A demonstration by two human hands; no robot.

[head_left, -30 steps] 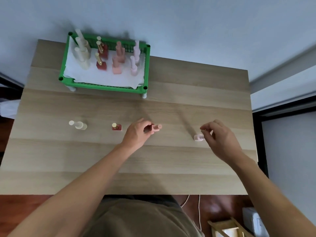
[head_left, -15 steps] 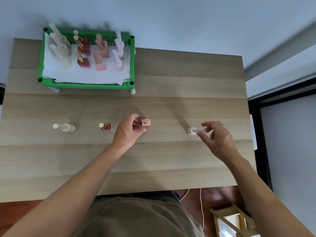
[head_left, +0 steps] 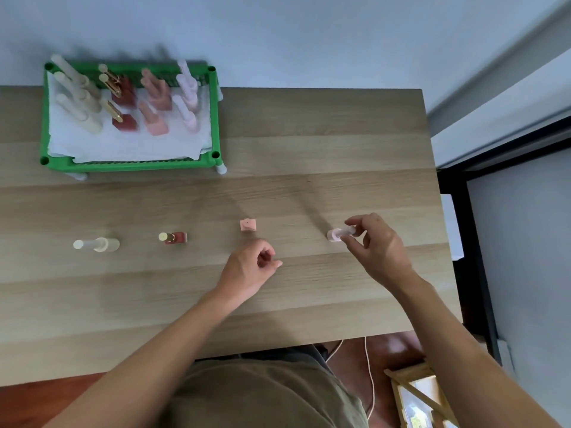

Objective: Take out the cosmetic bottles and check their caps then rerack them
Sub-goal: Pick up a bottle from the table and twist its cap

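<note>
Four bottles stand in a row on the wooden table: a cream bottle, a dark red bottle with a gold cap, a salmon pink bottle seen from above, and a pale pink bottle. My right hand pinches the cap of the pale pink bottle. My left hand hovers just in front of the salmon bottle, fingers curled, holding nothing. A green rack at the back left holds several more bottles on white paper.
The table's right edge borders a grey wall and a dark door frame. A white cable and a wooden frame lie on the floor below the front edge.
My left hand let go of the salmon pink bottle and drew back toward me. My right hand stays on the pale pink bottle's cap. The camera view shifted.
</note>
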